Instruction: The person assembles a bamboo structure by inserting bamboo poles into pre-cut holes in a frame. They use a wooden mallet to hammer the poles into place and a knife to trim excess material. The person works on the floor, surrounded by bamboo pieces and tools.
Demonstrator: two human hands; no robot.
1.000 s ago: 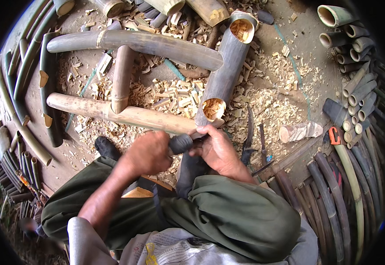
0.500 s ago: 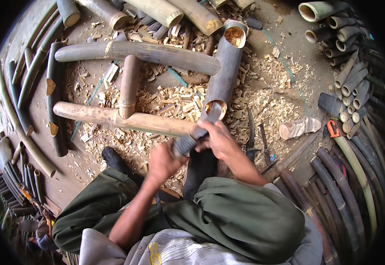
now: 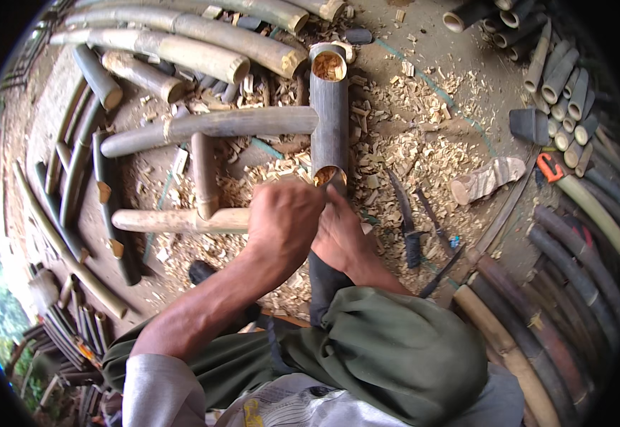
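My left hand (image 3: 285, 213) is closed in a fist around the handle of a knife (image 3: 334, 178), which it mostly hides. The dark blade tip is at the lower hole of a thick grey bamboo post (image 3: 330, 107). My right hand (image 3: 342, 231) is closed around the blade's lower part, beside the left fist. Another hole, with pale wood inside, opens near the post's far end. A grey bamboo rail (image 3: 246, 122) meets the post, and a paler rail (image 3: 175, 220) runs in under my left hand. A short upright piece (image 3: 202, 171) joins the rails.
A notched dark bamboo pole (image 3: 107, 213) lies at left. Right of my hands are a knife with a wrapped handle (image 3: 410, 228), a pale log (image 3: 488, 181) and an orange-handled saw (image 3: 550, 168). Wood chips (image 3: 395, 171) cover the ground. Bamboo lengths (image 3: 559, 277) are piled at right.
My left fist has moved up and right, close to my right hand, and the knife tip stays by the lower hole. The whole view has shifted, so the post now looks nearly straight.
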